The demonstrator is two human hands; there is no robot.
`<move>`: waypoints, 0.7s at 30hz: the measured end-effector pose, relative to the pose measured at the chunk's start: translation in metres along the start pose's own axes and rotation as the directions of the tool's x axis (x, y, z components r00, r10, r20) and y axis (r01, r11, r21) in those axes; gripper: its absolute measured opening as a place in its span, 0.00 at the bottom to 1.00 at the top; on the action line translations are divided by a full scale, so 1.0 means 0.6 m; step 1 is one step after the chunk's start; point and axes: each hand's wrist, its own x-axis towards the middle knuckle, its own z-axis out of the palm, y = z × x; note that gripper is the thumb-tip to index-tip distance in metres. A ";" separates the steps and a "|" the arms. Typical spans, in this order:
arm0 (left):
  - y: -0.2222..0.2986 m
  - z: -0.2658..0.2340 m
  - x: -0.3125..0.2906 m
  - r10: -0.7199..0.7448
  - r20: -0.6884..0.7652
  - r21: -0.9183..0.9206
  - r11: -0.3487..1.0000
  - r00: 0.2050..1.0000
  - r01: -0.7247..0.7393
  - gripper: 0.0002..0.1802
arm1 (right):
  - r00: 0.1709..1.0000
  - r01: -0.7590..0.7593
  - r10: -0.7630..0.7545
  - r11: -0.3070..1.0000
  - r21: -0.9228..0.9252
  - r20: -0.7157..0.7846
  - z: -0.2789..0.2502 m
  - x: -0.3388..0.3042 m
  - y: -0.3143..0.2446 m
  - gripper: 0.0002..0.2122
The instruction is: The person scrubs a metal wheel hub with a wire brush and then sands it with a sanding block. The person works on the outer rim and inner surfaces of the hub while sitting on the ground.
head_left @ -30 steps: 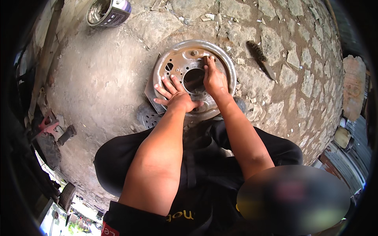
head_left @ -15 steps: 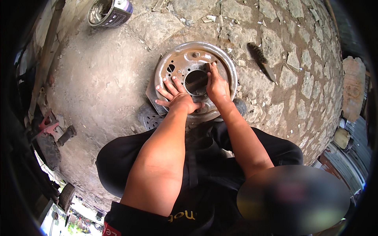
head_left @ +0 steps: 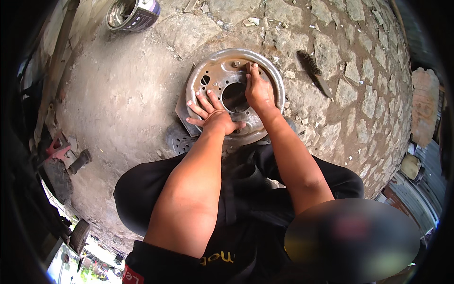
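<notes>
A round metal backing plate (head_left: pixel 222 66) with a raised rim, a large centre hole and several small holes lies in front of my crossed legs. Its face is partly brown, its rim bare grey. My left hand (head_left: pixel 213 116) presses flat on the plate's near left side, fingers spread, thumb toward the centre hole. Closed around a small flat reddish-brown piece (head_left: pixel 248 69), my right hand (head_left: pixel 259 92) holds it against the plate's far right face, near a bolt head. Most of that piece is hidden by my fingers; it may be folded sandpaper.
A wire brush (head_left: pixel 312 69) lies on the stone floor to the right. An open tin (head_left: pixel 137 16) stands at the far left. A red metal stand (head_left: pixel 58 146) and a dark cylindrical part (head_left: pixel 80 162) are at the left. A flat metal piece (head_left: pixel 182 111) shows under the plate.
My right hand has slid a little away from me and to the left across the plate, with the brown piece in it. My left hand stays in place.
</notes>
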 end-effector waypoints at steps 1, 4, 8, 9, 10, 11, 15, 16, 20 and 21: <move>0.000 -0.005 0.000 0.008 -0.008 -0.004 1.000 1.000 -0.008 0.92 | 1.000 -0.022 0.022 1.000 -0.010 0.018 0.002 0.001 0.004 0.20; -0.004 -0.005 -0.008 -0.013 0.003 -0.021 1.000 1.000 0.013 0.92 | 1.000 -0.003 0.003 1.000 -0.024 0.005 0.001 -0.041 0.015 0.21; -0.003 -0.001 0.002 -0.022 -0.012 -0.004 1.000 1.000 0.022 0.92 | 0.992 -0.088 0.095 0.992 -0.085 0.083 -0.016 -0.022 -0.018 0.21; -0.002 0.001 0.001 -0.013 -0.009 -0.001 1.000 1.000 0.013 0.92 | 0.996 -0.070 0.075 0.995 -0.073 0.056 -0.011 -0.011 -0.010 0.20; -0.001 -0.002 0.001 -0.008 -0.011 -0.001 1.000 1.000 0.008 0.92 | 0.996 -0.065 0.069 0.995 -0.073 0.052 -0.009 -0.012 -0.009 0.20; -0.001 -0.004 0.001 -0.003 -0.012 -0.002 1.000 1.000 0.003 0.92 | 0.997 -0.059 0.062 0.996 -0.072 0.048 -0.008 -0.015 -0.008 0.21; -0.006 -0.004 -0.002 -0.006 -0.012 -0.035 0.999 1.000 0.005 0.92 | 0.997 -0.047 0.050 0.998 -0.047 0.056 -0.007 -0.039 0.006 0.21; -0.005 -0.003 -0.002 -0.003 -0.010 -0.026 1.000 1.000 0.003 0.92 | 0.996 -0.067 0.070 0.996 -0.055 0.063 -0.010 -0.042 0.001 0.21; -0.003 -0.002 0.001 0.001 -0.010 0.003 1.000 1.000 -0.001 0.92 | 0.999 0.039 -0.041 0.998 -0.055 -0.027 -0.003 0.006 -0.006 0.21; -0.003 0.000 0.002 0.001 -0.013 0.008 1.000 1.000 -0.001 0.92 | 0.999 0.028 -0.030 0.997 -0.065 -0.023 0.000 0.001 -0.001 0.21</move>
